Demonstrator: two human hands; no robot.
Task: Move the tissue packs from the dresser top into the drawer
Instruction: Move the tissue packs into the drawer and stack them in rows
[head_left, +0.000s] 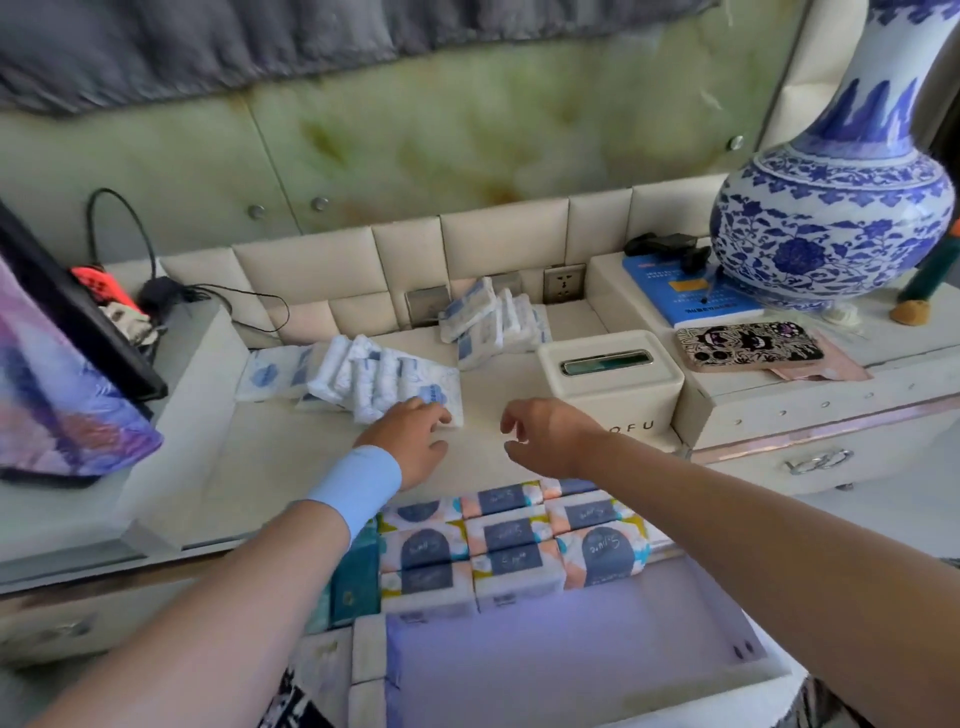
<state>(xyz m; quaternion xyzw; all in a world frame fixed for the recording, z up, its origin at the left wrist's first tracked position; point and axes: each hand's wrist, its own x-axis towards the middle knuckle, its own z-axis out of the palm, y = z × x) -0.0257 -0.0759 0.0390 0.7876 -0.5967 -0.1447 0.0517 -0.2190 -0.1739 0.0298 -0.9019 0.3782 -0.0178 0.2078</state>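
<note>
Leaning tissue packs (371, 379), row running left-right, touch left hand (410, 441).

White-and-blue tissue packs (363, 376) lie toppled on the dresser top (291, 467); patterned packs (514, 540), apparently tissues, line the open drawer (571, 654).

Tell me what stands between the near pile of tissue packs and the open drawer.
Nothing visible does. The left hand touches the near pile; only bare dresser top lies between it and the drawer, whose front part has room.
</note>
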